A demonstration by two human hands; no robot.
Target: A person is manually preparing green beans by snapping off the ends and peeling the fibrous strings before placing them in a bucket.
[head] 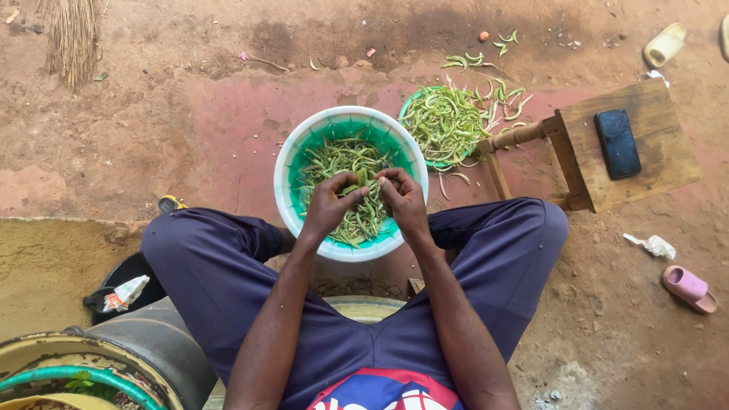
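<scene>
Both forearms run up the middle of the view from the seated person's lap, elbows wide over the knees, wrists angling inward to meet above the bowl [292, 163]. The left hand [332, 203] is curled, knuckles up, thumb and fingers pinched together on a green pod [361, 181]. The right hand [402, 199] mirrors it, fingers bent down and closed on the other end of the same pod, so the two hands nearly touch at the fingertips. The pod sits between them, just above the heap of pods [357, 220] that fills the bowl.

The bowl, white outside and green inside, stands on the red dirt ground [152, 129] between the person's knees, in dark blue trousers. Just beyond it, to the right and touching its rim, a second green basin [411, 101] carries a pile of thin green strips [448, 121], with more of them spilling over its edge and scattered on the ground behind.

To the right stands a low wooden stool [645, 152], one leg reaching toward the basin, a dark phone [616, 143] lying flat on its seat. A pink sandal [689, 288] lies near the right edge, well apart from the stool, with a crumpled white scrap [651, 244] between them. At lower left sit a black pot [163, 342] and a green-rimmed basin [76, 376].
</scene>
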